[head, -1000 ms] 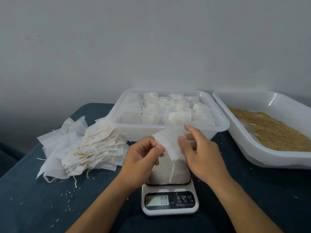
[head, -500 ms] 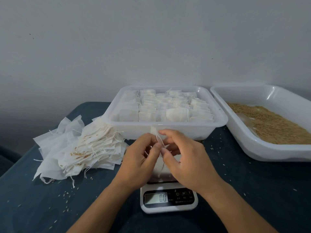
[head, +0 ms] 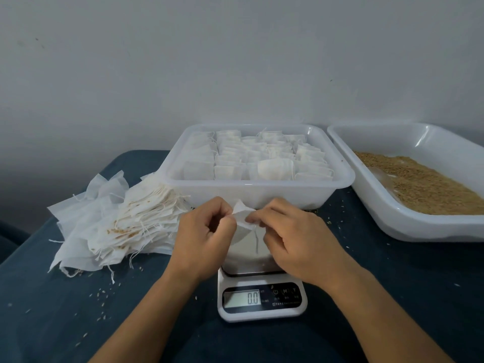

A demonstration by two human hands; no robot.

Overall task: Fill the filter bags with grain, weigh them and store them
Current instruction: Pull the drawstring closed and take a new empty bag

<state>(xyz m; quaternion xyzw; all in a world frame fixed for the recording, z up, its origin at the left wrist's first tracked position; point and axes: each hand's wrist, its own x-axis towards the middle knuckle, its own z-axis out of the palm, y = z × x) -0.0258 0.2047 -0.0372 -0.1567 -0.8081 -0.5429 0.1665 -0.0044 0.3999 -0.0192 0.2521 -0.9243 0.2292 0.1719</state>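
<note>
**Empty filter bag pinched between both hands above the scale**

Head view: the left hand (head: pixel 203 238) and the right hand (head: pixel 296 243) meet over the steel platform of the white digital kitchen scale (head: pixel 262 297), whose display reads 0.0. Between them hangs one thin white paper filter bag (head: pixel 242 224). The left hand pinches the bag's upper left edge between thumb and forefinger, and the right hand's fingertips curl onto its upper right edge, so the mouth of the bag sits right at the two grips while the flat body droops below them. The bag's drawstring (head: pixel 256 239) dangles toward the platform (whether the bag touches the steel cannot be told).

Just behind the hands stands the translucent white plastic tub (head: pixel 262 195) with filled bags packed upright in rows. To the right, just beside it, the white plastic tray (head: pixel 408 226) holds loose golden-brown grain (head: pixel 424 187). Left of the hands, a fanned pile of empty white filter bags (head: pixel 117 224) lies on the dark blue cloth-covered table (head: pixel 392 284), with stray kernels scattered on the pile and the cloth.
</note>
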